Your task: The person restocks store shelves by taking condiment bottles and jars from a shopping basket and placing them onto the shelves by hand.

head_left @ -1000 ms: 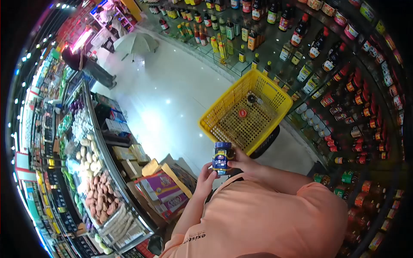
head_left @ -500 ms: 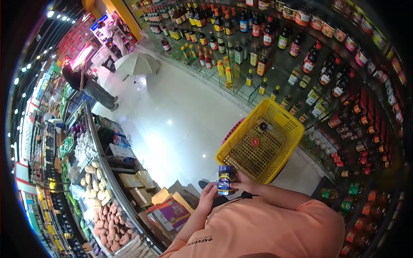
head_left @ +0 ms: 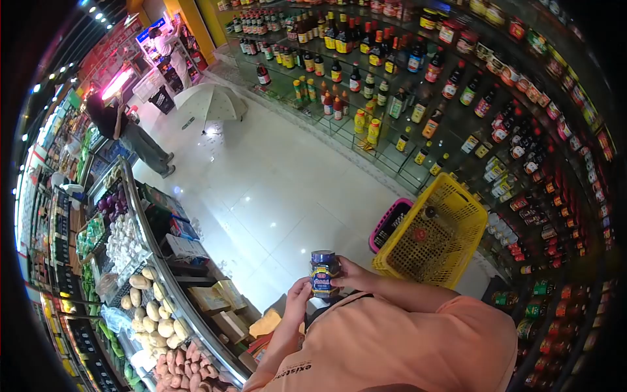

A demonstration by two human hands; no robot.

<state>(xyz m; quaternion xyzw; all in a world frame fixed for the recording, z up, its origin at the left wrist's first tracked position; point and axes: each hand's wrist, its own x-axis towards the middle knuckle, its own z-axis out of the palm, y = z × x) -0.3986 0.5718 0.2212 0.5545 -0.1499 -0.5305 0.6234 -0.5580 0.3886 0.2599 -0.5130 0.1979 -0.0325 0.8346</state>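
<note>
A dark jar (head_left: pixel 321 277) with a blue lid and a blue, yellow and red label stands upright in front of my chest, held between both hands. My left hand (head_left: pixel 300 294) pinches its lower left side. From the other side, my right hand (head_left: pixel 349 273) has its fingers closed round the jar. Just right of my right hand, a yellow plastic basket (head_left: pixel 428 261) with perforated walls holds a couple of small items, including one with a red lid. A pink-rimmed dark basket (head_left: pixel 392 225) sits against its left side.
Glass shelves (head_left: pixel 385 153) of sauce bottles and jars line the right. On the left, a produce counter (head_left: pixel 147 222) carries potatoes (head_left: pixel 153 313), sweet potatoes (head_left: pixel 186 369) and garlic (head_left: pixel 124 242). Farther along the aisle are an open umbrella (head_left: pixel 209 103) and two people, one standing by the counter (head_left: pixel 130 134).
The view has shifted, so the baskets appear farther right and the jar farther left. Both hands keep hold of the jar, whose label now faces the camera more fully.
</note>
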